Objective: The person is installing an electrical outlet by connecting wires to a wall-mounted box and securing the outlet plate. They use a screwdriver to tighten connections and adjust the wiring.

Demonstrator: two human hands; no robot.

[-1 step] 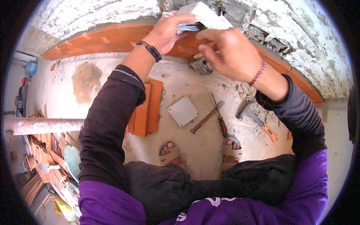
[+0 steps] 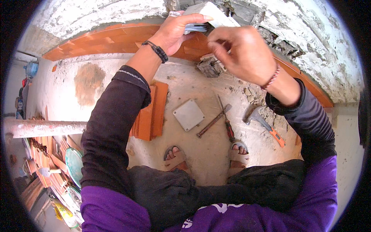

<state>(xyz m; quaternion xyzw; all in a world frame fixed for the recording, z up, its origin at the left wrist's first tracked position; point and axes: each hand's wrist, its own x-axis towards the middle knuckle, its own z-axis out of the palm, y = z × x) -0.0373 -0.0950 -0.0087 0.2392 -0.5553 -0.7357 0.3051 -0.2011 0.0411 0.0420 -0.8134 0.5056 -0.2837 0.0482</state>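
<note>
At the top of the head view, my left hand (image 2: 174, 34) is closed around the left end of a pale grey box (image 2: 212, 13), thumb along its upper edge. Bluish strands, perhaps wires, show under the thumb at the box's open side. My right hand (image 2: 247, 56) hovers just right of the box, fingers curled toward the thumb; what they hold, if anything, cannot be made out. Below it sits a grey chunk of masonry (image 2: 209, 68). On the floor between my feet and the wall lie a square grey cover plate (image 2: 188, 115), a chisel (image 2: 213, 121) and a screwdriver (image 2: 228, 125).
A hammer (image 2: 266, 123) with an orange-and-grey handle lies at right beside rubble (image 2: 249, 94). Orange tiles (image 2: 154, 110) are stacked near my left arm. A tile row (image 2: 104, 40) lines the rough wall. A pale pole (image 2: 50, 128) juts in from the left above piled tiles.
My right hand has shifted slightly right, away from the box. My left hand and the box have barely moved.
</note>
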